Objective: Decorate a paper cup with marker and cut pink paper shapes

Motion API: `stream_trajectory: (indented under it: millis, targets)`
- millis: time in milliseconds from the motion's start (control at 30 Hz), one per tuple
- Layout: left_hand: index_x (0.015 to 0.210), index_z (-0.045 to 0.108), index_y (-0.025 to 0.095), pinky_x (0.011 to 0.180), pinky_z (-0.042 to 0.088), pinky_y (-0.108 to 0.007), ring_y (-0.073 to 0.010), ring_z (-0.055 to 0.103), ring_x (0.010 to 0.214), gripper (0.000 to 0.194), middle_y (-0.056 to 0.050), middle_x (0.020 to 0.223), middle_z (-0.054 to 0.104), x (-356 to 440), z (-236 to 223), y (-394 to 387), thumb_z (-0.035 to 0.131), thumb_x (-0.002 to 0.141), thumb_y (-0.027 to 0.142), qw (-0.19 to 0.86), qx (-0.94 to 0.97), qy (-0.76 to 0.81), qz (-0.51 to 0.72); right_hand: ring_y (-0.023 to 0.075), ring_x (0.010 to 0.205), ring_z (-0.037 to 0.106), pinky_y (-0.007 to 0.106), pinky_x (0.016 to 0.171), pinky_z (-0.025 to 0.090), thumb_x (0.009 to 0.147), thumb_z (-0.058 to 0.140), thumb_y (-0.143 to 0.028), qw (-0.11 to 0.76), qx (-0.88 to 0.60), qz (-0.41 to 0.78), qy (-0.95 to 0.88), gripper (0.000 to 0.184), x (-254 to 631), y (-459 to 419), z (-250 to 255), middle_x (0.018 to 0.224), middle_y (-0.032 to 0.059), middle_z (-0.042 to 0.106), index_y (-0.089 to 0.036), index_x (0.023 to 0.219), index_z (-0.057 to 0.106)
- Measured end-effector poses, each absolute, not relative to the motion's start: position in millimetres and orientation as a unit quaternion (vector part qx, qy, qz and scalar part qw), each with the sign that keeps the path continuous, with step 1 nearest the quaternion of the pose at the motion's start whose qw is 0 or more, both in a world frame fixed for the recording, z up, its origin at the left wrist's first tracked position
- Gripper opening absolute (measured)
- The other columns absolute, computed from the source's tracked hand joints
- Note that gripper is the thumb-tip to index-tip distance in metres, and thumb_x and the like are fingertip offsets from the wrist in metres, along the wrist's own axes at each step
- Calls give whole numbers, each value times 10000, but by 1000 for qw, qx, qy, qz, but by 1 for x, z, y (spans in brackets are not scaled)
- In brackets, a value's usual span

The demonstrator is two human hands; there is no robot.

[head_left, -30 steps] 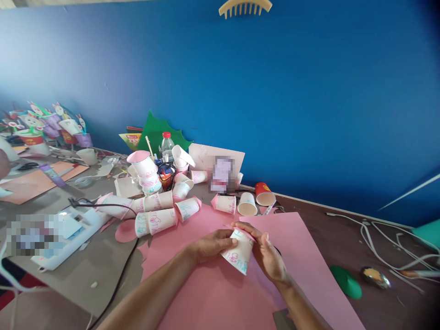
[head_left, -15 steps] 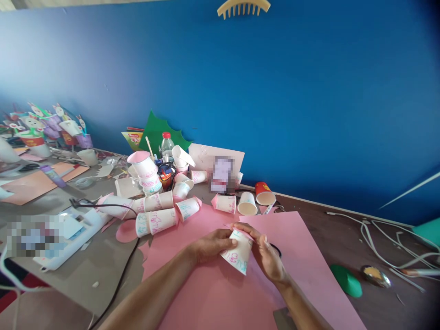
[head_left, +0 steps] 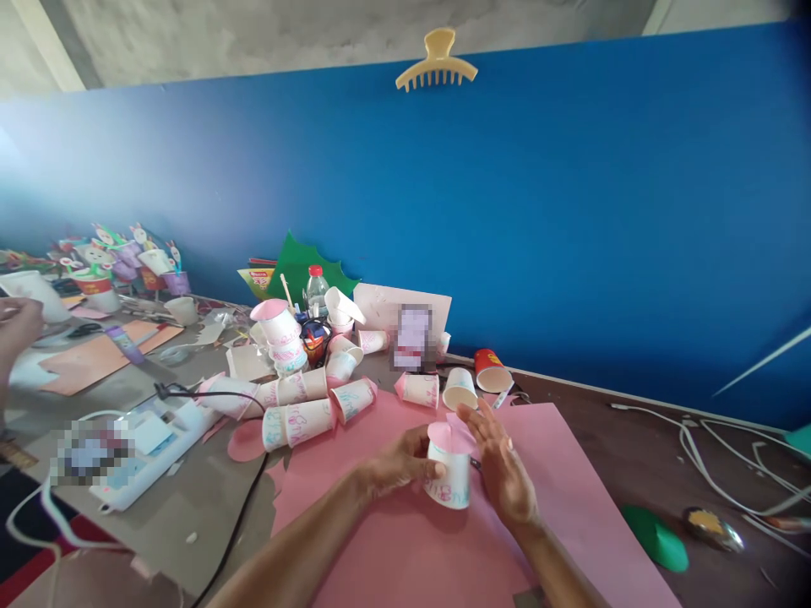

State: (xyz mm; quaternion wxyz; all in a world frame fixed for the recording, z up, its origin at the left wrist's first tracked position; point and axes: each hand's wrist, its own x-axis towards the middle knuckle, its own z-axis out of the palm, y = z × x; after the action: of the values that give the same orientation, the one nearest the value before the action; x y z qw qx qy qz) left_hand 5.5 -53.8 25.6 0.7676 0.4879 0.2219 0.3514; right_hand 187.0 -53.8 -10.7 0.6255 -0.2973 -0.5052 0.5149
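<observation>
My left hand [head_left: 405, 460] grasps a decorated paper cup [head_left: 449, 488], thumb pressed to its wall and the other fingers mostly hidden behind, a hold that I judge keeps it steady without covering the marker drawings. The cup is nearly upright, its pink paper cone [head_left: 442, 436] uppermost, which seems to leave that end free for the other side. My right hand [head_left: 502, 473] is unclosed, fingers stretched out and palm towards the cup; whether its fingertips touch the pink paper I cannot tell. The cup is between my palms, above the large pink paper sheet [head_left: 373, 553]; I can't make out whether its lower edge rests there.

Just beyond the sheet's far edge, a cone-topped cup [head_left: 419, 390] lies on its side, next to a plain white cup [head_left: 460, 389] and a red cup [head_left: 492, 371], both tipped with their mouths towards me. To the left, more drawn-on cups [head_left: 310, 422] lie in rows, probably laid down there to leave the sheet for my hands. A cup stack [head_left: 286, 350] stands upright behind them, near a red-capped bottle [head_left: 318, 293].

Farther left are a white power strip [head_left: 158, 460] and, at the edge, another person's hand [head_left: 20, 325] beside a white cup. A green paper cone [head_left: 659, 538] sits right of the sheet.
</observation>
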Motion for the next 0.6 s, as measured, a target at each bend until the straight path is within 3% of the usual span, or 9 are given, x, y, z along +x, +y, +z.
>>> stream_trajectory:
  millis: [333, 467, 600]
  targets:
    - [1138, 623, 164, 790, 436, -323, -278, 577, 1021, 585, -118, 1084, 657, -11, 60, -41, 810, 640, 407, 668, 521, 247, 470, 286, 1261, 492, 577, 1098, 271, 924, 372, -551, 655, -309, 486, -490, 513, 189, -48, -24, 1288, 73, 611, -303, 1365, 458]
    - [1153, 601, 153, 823, 445, -330, -273, 574, 1039, 586, -120, 1099, 655, -22, 77, -23, 800, 650, 378, 589, 529, 320, 520, 296, 1235, 513, 599, 1095, 259, 927, 378, -536, 652, -301, 491, -492, 488, 187, -48, -22, 1273, 74, 620, -302, 1340, 489]
    - [1088, 616, 134, 766, 461, -304, -233, 613, 924, 527, -102, 1020, 677, -33, 92, 8, 762, 642, 373, 519, 521, 394, 552, 296, 1220, 523, 604, 1102, 232, 930, 377, -541, 640, -301, 502, -498, 489, 186, -47, -21, 1252, 82, 632, -296, 1338, 489]
